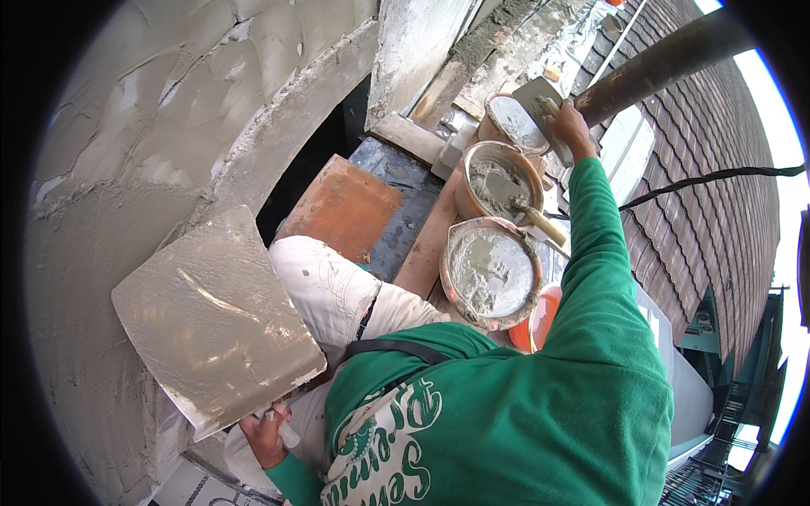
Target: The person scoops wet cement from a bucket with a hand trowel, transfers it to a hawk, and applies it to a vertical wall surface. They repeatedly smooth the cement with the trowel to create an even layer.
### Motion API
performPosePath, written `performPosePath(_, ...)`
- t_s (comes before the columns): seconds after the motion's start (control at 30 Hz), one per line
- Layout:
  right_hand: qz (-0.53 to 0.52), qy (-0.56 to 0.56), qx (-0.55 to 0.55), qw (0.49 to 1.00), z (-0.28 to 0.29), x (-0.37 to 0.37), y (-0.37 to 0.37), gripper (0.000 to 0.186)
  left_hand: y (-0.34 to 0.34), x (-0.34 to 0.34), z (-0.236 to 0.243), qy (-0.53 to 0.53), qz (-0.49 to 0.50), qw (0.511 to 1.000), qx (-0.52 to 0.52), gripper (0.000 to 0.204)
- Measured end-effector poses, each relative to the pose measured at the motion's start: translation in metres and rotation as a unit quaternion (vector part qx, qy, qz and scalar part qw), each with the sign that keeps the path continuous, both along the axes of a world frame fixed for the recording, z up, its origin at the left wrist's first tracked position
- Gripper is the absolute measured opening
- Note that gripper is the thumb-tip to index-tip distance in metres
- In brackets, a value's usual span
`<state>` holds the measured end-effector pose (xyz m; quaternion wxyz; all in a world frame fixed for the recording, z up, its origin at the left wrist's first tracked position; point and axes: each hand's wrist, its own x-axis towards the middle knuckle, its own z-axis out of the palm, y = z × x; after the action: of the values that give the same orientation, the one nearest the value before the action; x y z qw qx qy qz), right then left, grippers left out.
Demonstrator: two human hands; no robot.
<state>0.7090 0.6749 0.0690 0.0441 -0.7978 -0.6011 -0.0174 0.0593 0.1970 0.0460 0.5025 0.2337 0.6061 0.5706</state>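
Note:
At lower left, my left hand (pixel 264 436) is closed round the pale handle of a broad, squarish plasterer's hawk (pixel 219 320). Its flat face is coated with wet grey mortar and tilts close to the plastered wall (pixel 118 194). My right arm reaches far to the upper right, where my right hand (pixel 570 132) grips a rectangular plastering trowel (pixel 540 108). The trowel is over the far bucket (pixel 488 130), partly covering it. Nearer stand a middle bucket (pixel 463 201) of grey mortar, with a wooden-handled tool (pixel 547 226) resting in it, and a near bucket (pixel 448 287) of greyish, watery mix.
An orange-red bucket (pixel 540 319) sits beside my body. A thick pipe (pixel 675 63) slants past my right hand, and a black cable (pixel 709 176) crosses the shingled roof (pixel 700 228). An orange-brown slab (pixel 342 207) lies by a dark gap along the wall.

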Motion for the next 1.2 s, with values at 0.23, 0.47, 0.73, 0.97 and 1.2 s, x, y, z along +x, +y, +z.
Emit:
performPosePath(0.23,0.099,0.036,0.005,0.994,-0.074,0.085,0.049,0.060,0.061,0.042,-0.002,0.008,-0.048,0.998,-0.038,0.079)
performPosePath(0.47,-0.018,-0.010,-0.122,0.992,-0.151,0.103,0.089,0.047,0.093,0.085,-0.007,-0.002,-0.031,0.999,-0.040,0.057)
performPosePath(0.73,0.094,-0.036,-0.198,0.975,-0.112,0.059,-0.010,0.052,0.116,0.096,-0.026,0.011,-0.065,0.994,-0.084,0.054)
performPosePath(0.97,0.196,-0.154,-0.341,0.906,-0.136,0.033,-0.089,0.039,0.187,0.120,-0.039,0.023,-0.218,0.972,-0.082,0.056)
performPosePath(1.2,0.198,-0.224,-0.316,0.900,-0.085,0.029,-0.080,0.020,0.238,0.120,-0.045,0.071,-0.322,0.939,-0.099,0.052)
